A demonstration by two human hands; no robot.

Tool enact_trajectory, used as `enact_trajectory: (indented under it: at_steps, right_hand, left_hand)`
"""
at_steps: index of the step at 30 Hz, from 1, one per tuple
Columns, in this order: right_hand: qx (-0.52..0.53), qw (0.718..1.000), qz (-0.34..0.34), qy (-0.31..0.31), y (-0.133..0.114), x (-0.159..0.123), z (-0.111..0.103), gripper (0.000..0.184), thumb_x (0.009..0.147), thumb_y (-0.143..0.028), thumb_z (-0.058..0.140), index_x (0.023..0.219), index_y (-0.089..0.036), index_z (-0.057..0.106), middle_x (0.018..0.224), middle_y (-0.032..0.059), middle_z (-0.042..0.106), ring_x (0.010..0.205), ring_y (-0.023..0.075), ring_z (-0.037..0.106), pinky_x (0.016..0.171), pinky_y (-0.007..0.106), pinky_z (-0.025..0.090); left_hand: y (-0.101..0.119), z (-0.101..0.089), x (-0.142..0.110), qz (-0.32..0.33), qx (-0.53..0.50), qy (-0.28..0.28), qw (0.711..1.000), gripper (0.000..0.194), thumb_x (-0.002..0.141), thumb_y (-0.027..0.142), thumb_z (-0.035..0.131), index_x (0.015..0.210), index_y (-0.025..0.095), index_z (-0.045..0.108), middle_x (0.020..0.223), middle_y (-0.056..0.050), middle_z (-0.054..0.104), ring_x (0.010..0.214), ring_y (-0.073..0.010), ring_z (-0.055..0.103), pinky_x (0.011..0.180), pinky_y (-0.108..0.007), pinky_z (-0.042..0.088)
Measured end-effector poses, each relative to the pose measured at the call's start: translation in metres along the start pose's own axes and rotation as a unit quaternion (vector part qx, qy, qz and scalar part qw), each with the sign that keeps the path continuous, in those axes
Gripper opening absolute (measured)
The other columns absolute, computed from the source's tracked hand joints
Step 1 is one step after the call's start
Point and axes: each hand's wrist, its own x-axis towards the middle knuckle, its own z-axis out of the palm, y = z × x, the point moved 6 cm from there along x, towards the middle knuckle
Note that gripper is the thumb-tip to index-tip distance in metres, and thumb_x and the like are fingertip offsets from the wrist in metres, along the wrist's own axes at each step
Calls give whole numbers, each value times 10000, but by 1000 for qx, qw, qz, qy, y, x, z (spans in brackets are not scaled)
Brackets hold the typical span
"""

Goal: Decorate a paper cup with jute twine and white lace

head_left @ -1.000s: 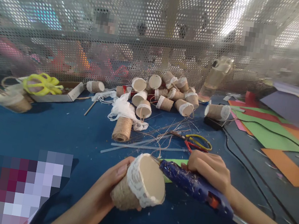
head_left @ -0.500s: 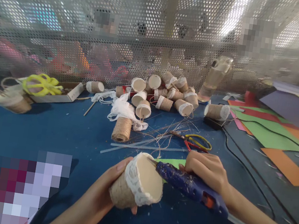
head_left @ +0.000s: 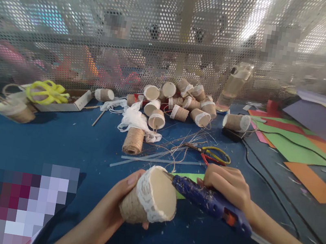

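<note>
My left hand [head_left: 111, 213] grips a paper cup [head_left: 147, 198] wrapped in jute twine, with white lace round its rim; its mouth faces up and to the right. My right hand [head_left: 229, 184] is closed round a blue glue gun [head_left: 209, 201], and the nozzle touches the cup's rim at the upper right. A green paper strip [head_left: 191, 177] lies under the gun on the blue table [head_left: 63, 143].
A pile of several twine-wrapped cups [head_left: 181, 100] lies at the back by the perforated metal screen. A twine spool [head_left: 133, 141], white lace, red-and-yellow scissors [head_left: 212, 154], yellow scissors [head_left: 45, 91], a bottle [head_left: 233, 85], coloured paper sheets [head_left: 302, 138] and a black cable [head_left: 267, 182] surround me.
The cup has tipped slightly lower and left in my left hand. The glue gun stays at its rim. Nothing else has moved.
</note>
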Motion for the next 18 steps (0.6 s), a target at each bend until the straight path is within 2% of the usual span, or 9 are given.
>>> enact_trajectory:
  at_steps: [3, 7, 12, 18]
  right_hand:
    - [-7, 1000, -3, -20, 0, 0, 2, 261, 975, -116, 554, 770, -222, 431, 706, -31, 407, 581, 115, 346, 552, 263, 301]
    - [-4, 1000, -6, 8, -1, 1, -3, 274, 960, -104, 579, 767, -223, 425, 696, -34, 396, 579, 114, 338, 553, 260, 302]
    - [-10, 1000, -8, -17, -2, 0, 0, 239, 984, -119, 546, 785, -212, 452, 703, -29, 427, 580, 110, 355, 552, 258, 301]
    - [0, 1000, -5, -2, -1, -1, -2, 249, 972, -118, 566, 774, -216, 451, 694, -29, 436, 576, 113, 384, 558, 267, 311]
  left_hand:
    - [1, 0, -1, 2, 2, 5, 1000, 274, 922, 433, 663, 1014, 205, 784, 837, -53, 729, 620, -171, 684, 554, -270, 622]
    - [1, 0, -2, -1, -2, 15, 1000, 274, 888, 446, 708, 987, 201, 781, 850, -49, 735, 632, -175, 684, 550, -272, 622]
    - [1, -1, -2, 1, 1, 22, 1000, 287, 886, 462, 707, 967, 197, 781, 828, -41, 731, 620, -170, 670, 534, -267, 612]
    - [-1, -6, -3, -9, 1, 46, 999, 296, 876, 467, 718, 975, 192, 767, 794, -47, 731, 634, -183, 673, 553, -274, 603]
